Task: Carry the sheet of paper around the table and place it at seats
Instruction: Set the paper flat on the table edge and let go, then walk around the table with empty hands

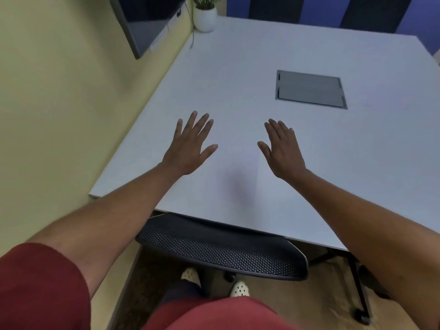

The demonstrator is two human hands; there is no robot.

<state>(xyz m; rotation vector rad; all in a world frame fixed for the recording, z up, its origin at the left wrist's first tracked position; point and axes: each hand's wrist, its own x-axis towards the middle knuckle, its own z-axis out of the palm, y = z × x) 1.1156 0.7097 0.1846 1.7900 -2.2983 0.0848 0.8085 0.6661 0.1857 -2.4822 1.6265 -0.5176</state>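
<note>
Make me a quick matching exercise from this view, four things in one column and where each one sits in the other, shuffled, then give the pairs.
Things:
1. potted plant
2. grey hatch
3. mesh chair
4. left hand

Places:
A. tucked under the near table edge
B. spread open over the table, holding nothing
C. far corner of the table, by the wall
D. set flush in the tabletop, right of centre

Pairs: 1-C, 2-D, 3-A, 4-B
</note>
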